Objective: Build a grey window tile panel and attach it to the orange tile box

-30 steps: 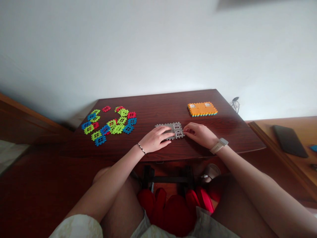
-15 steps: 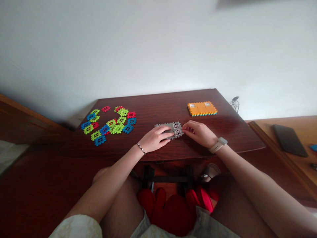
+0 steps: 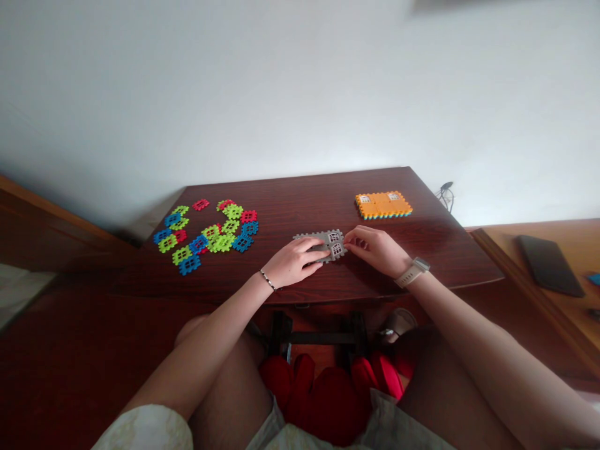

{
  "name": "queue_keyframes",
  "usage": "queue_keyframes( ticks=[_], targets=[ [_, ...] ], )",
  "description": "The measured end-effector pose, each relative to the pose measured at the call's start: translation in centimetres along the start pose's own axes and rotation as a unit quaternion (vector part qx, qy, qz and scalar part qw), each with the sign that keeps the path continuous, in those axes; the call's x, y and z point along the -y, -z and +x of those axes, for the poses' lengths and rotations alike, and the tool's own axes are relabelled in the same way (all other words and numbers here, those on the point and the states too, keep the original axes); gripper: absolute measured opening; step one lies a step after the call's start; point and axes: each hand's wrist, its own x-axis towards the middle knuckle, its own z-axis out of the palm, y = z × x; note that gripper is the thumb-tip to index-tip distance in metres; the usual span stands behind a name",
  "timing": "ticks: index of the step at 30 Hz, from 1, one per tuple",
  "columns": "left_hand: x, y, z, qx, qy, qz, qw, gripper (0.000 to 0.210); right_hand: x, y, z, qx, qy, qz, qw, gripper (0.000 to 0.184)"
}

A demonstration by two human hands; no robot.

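A grey interlocking panel [image 3: 318,240] with toothed edges and two white window pieces [image 3: 335,243] at its right end lies flat on the table. My left hand [image 3: 297,259] rests on its left part, fingers stretched out and spread, hiding much of the surface. At the panel's right edge, my right hand [image 3: 375,249] has thumb and fingertips pinched together on the rim. Farther back on the right sits an orange panel [image 3: 383,205] with two white windows and a teal layer beneath it.
Green, blue and red toothed window blocks [image 3: 224,242] are scattered over the left side of the dark wooden table [image 3: 300,206]. A white wall [image 3: 281,94] rises behind. To the right, a dark flat device [image 3: 549,265] lies on a wooden surface beside a black cable [image 3: 445,192].
My right hand has shifted very slightly left and up along the grey panel's right edge. My left hand and the panel stay practically where they were.
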Motion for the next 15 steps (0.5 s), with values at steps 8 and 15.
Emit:
queue_keyframes(
  ticks=[8, 15],
  targets=[
    [0.08, -0.03, -0.04, 0.001, 0.007, -0.007, 1.0, 0.034, 0.61, 0.07, 0.34, 0.006, 0.006, -0.008, 1.0, 0.014],
    [0.1, -0.1, -0.06, -0.004, 0.003, 0.0, 1.0, 0.032, 0.87, 0.16, 0.6, 0.012, -0.003, 0.002, 1.0, 0.011]
  ],
)
